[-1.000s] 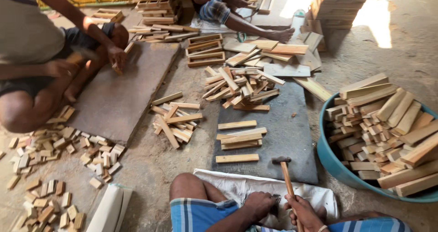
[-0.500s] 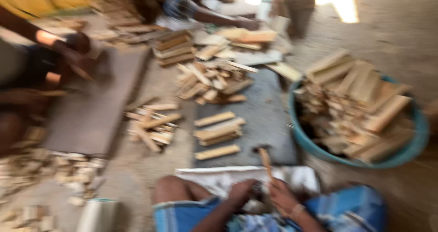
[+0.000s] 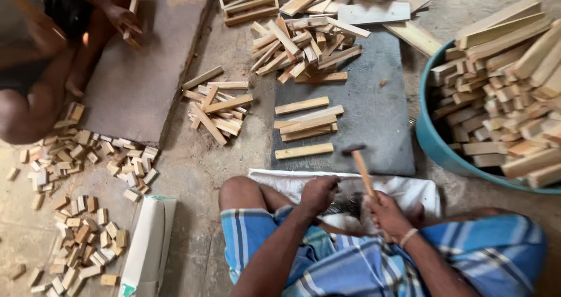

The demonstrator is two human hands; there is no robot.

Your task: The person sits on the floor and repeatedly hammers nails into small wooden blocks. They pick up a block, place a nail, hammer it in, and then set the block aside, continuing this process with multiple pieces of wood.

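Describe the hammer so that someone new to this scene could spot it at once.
Find the dark slab on the floor, beside the blue tub of wood pieces. At the slab's near edge, the right hand holds the hammer. Its thin wooden handle ends in a small dark metal head, unlike the flat pale slats lying around it.

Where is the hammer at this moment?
The hammer is in the right hand, low in the head view, its head over the near edge of the dark slab.
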